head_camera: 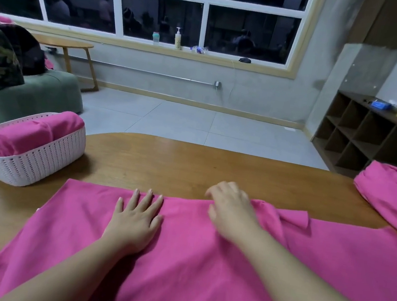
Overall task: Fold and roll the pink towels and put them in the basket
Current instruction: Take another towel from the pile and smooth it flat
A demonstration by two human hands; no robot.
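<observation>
A large pink towel (pixel 202 264) lies spread across the wooden table (pixel 165 161) in front of me, its far right edge creased and folded over. My left hand (pixel 136 218) lies flat on it with fingers straight and spread, near the far edge. My right hand (pixel 231 209) rests at the far edge a little to the right, fingers bent down onto the cloth; whether it pinches the edge is hidden. A white woven basket (pixel 37 162) stands at the table's left end with rolled pink towels (pixel 30 135) inside. More pink towels (pixel 393 193) lie heaped at the right end.
Beyond the table are a tiled floor, a green sofa (pixel 30 98) with dark bags at left, a small wooden side table (pixel 67 47), a dark cubby shelf (pixel 370 140) at right, and bottles on the window sill.
</observation>
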